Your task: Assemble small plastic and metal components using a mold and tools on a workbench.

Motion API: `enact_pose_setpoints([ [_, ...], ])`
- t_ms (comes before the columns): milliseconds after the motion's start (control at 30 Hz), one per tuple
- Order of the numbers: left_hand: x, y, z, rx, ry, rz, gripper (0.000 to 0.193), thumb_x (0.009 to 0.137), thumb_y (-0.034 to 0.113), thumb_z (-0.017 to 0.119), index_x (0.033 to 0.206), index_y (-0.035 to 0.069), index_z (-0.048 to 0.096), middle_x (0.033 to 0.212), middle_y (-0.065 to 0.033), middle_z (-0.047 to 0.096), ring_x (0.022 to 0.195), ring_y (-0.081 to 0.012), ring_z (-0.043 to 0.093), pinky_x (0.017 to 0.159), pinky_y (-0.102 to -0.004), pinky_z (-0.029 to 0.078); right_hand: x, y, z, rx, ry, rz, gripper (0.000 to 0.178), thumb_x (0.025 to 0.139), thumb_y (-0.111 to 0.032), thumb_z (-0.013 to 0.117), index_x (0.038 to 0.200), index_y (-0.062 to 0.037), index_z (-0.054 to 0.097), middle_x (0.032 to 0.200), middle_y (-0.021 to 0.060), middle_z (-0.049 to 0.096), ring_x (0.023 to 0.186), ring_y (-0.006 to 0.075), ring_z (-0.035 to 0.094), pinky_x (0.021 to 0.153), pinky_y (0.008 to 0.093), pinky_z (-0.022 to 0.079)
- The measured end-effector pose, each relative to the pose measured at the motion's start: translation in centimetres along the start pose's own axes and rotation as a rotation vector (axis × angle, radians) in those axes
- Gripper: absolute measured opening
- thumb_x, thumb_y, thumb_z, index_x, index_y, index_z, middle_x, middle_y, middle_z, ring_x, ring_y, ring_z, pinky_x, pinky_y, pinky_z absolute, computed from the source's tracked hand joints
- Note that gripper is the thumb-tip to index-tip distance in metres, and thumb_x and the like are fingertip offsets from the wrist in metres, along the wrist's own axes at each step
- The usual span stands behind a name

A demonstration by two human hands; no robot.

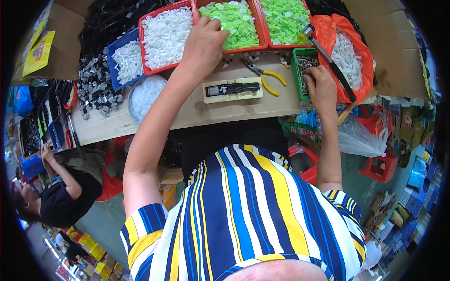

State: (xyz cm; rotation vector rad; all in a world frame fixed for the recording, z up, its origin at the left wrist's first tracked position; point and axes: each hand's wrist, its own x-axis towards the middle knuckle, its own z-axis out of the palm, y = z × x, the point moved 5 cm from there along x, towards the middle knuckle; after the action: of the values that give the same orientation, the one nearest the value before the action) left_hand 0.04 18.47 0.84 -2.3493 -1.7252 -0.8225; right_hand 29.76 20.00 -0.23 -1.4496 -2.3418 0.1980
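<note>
Standing near the bench, I see a slim black part with a silver block at one end [244,87] lying in a shallow cream rectangular holder [229,98] on the tan board bench top [187,114]. Its long axis runs nine to three, the silver end at nine, the three-o'clock end tipped very slightly toward twelve. Taking that holder as the dial's centre, the left hand [204,42] is at eleven, over the near rim of a red plastic tray [243,49] of light-green plastic discs [239,28], fingers curled downward; I cannot tell whether the fingertips meet or pinch anything. At three, the right hand [321,84] dips into a green plastic box [296,79] of small metal pieces [307,62], its fingers bent close to the thumb; whether they grip a piece, I cannot tell.

Steel pliers with yellow handles [269,73] lie just beside the holder from one to three, handles toward four, crowding that edge. Bare board is left at six, a narrow strip before the bench's near edge, and more at four. Toward nine the bare board ends at the left forearm [161,105], with a clear round bowl of white pieces [143,93] just beyond
</note>
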Motion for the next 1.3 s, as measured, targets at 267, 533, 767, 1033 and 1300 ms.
enact_pose_setpoints([
  [267, 1.3, -1.4, 1.5, 0.152, -0.118, 0.062, 0.011, 0.077, 0.011, 0.072, 0.088, 0.008, 0.074, 0.091, -0.0053, 0.063, 0.098, -0.0259, 0.055, 0.086, -0.0395, 0.046, 0.5, 0.6, 0.2, 0.088, -0.024, 0.031, 0.008, 0.084, -0.006, 0.067, 0.089, 0.0001, 0.066, 0.087, 0.0156, 0.061, 0.087, 0.0353, 0.062, 0.076, 0.0447, 0.048],
  [533, 1.4, -1.2, 0.1, -0.011, 0.080, 0.052, 0.006, 0.079, 0.007, 0.065, 0.077, 0.004, 0.070, 0.085, -0.0095, 0.064, 0.094, -0.0284, 0.057, 0.086, -0.0404, 0.047, 1.0, 1.0, 0.6, 0.156, -0.038, 0.047, 0.009, 0.084, -0.007, 0.067, 0.089, -0.0003, 0.064, 0.088, 0.0145, 0.061, 0.082, 0.0349, 0.064, 0.070, 0.0452, 0.049],
  [767, -0.7, 0.1, -1.8, -0.339, 0.153, -0.323, 0.014, 0.086, 0.009, 0.070, 0.096, 0.000, 0.073, 0.080, -0.0127, 0.070, 0.071, -0.0257, 0.065, 0.067, -0.0348, 0.051, 1.4, 1.1, 0.5, 0.049, 0.109, -0.099, 0.012, 0.084, -0.006, 0.065, 0.095, -0.0022, 0.065, 0.089, 0.0123, 0.060, 0.084, 0.0323, 0.064, 0.069, 0.0436, 0.050],
  [1033, -5.4, 1.7, 0.1, -1.114, 0.021, -0.840, 0.020, 0.092, 0.005, 0.069, 0.108, -0.005, 0.070, 0.096, -0.0077, 0.073, 0.088, -0.0121, 0.068, 0.082, -0.0237, 0.053, 2.4, 0.9, 0.7, -0.116, -0.030, -0.143, 0.009, 0.083, -0.007, 0.064, 0.092, -0.0057, 0.064, 0.090, 0.0097, 0.059, 0.091, 0.0291, 0.063, 0.072, 0.0437, 0.047],
  [1300, -6.5, 3.1, 0.1, -1.214, 0.036, -0.882, 0.020, 0.087, 0.003, 0.074, 0.106, -0.003, 0.071, 0.095, -0.0047, 0.072, 0.084, -0.0076, 0.065, 0.076, -0.0202, 0.050, 2.1, 0.8, -0.7, 0.099, 0.064, -0.073, 0.008, 0.085, -0.005, 0.065, 0.092, -0.0010, 0.063, 0.088, 0.0120, 0.064, 0.083, 0.0303, 0.066, 0.070, 0.0391, 0.052],
])
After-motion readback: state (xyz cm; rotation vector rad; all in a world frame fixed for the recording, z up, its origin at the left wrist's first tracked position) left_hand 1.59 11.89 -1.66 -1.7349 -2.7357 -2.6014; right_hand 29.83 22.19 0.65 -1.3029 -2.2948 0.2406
